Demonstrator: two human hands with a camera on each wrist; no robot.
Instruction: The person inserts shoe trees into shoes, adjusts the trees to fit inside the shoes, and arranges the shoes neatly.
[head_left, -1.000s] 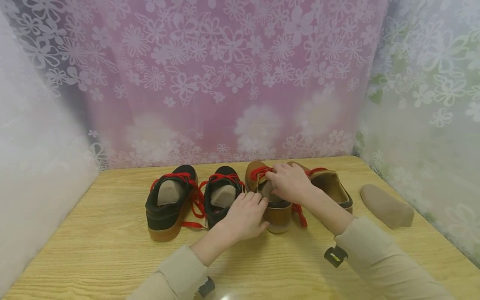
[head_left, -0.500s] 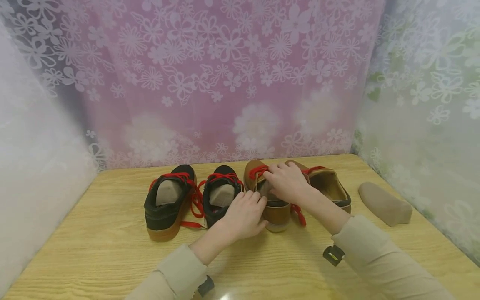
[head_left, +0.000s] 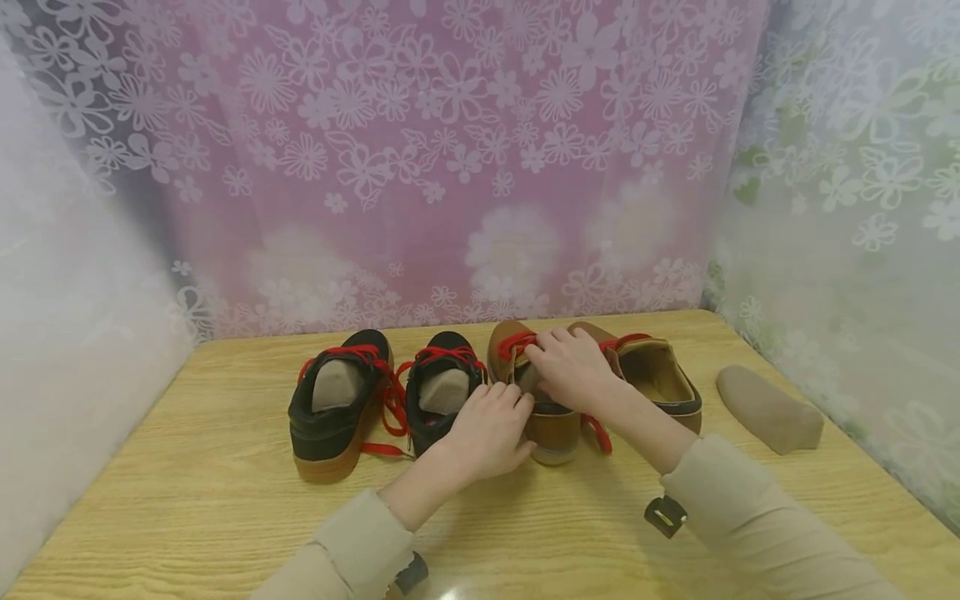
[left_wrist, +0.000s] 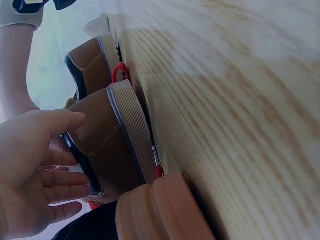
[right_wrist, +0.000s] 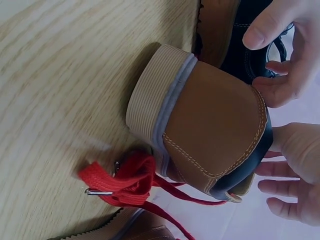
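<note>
A brown shoe with red laces [head_left: 553, 425] stands heel toward me, with something beige just visible in its opening. My right hand [head_left: 573, 362] reaches over that opening, fingertips by the tongue and laces; its grip is partly hidden. In the right wrist view, the right hand's fingers [right_wrist: 277, 187] lie past the dark collar. My left hand [head_left: 491, 429] touches the left side of the collar with its fingers, its thumb standing apart. In the left wrist view, the left hand [left_wrist: 35, 175] has fairly straight fingers along the collar.
Two black shoes, left [head_left: 326, 433] and right [head_left: 431, 429], hold beige shoe fillers. A second brown shoe [head_left: 667, 375] stands at the right, its opening showing. A loose beige filler [head_left: 771, 411] lies on the wooden table [head_left: 187, 500] near its right edge. Flowered curtains [head_left: 450, 167] surround the table.
Both hands stay at the same brown shoe. The right hand and forearm have shifted very slightly left; the shoes stand as before.
</note>
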